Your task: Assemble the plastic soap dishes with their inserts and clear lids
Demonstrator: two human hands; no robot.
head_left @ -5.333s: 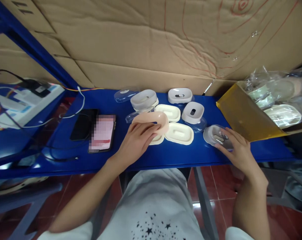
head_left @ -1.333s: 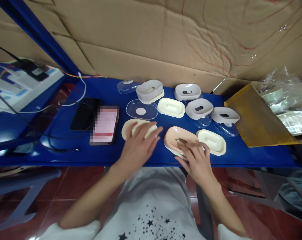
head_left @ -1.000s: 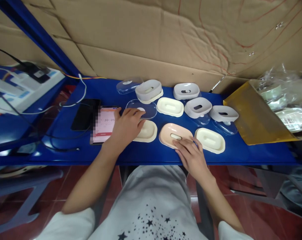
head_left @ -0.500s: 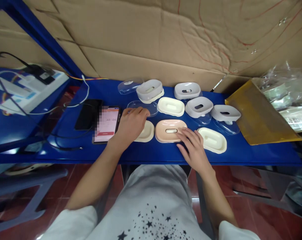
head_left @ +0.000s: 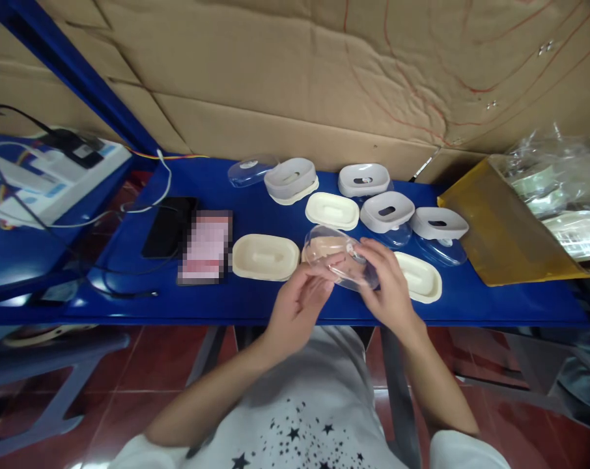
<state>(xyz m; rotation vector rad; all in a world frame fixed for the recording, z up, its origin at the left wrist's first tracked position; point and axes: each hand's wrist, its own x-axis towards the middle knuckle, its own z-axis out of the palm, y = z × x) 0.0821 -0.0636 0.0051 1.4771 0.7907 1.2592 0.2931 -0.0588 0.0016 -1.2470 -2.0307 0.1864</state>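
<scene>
A clear plastic lid is tilted between my two hands, above a peach oval soap dish that shows partly through it. My left hand grips the lid's near left side with its fingers bent. At the lid's right end, my right hand has its fingers and thumb closed on the edge. Left of the dish lies a cream oval tray, and another cream tray sits just beyond my right hand. A third cream tray rests behind the lid.
Several grey oval dishes stand toward the back, some over clear lids. One more clear lid lies at the back left. A phone and a black device are left. An open carton stands right.
My left hand has taken the clear lid from behind the left cream tray and brought it right, over the peach dish. My right hand has moved from the dish onto the lid.
</scene>
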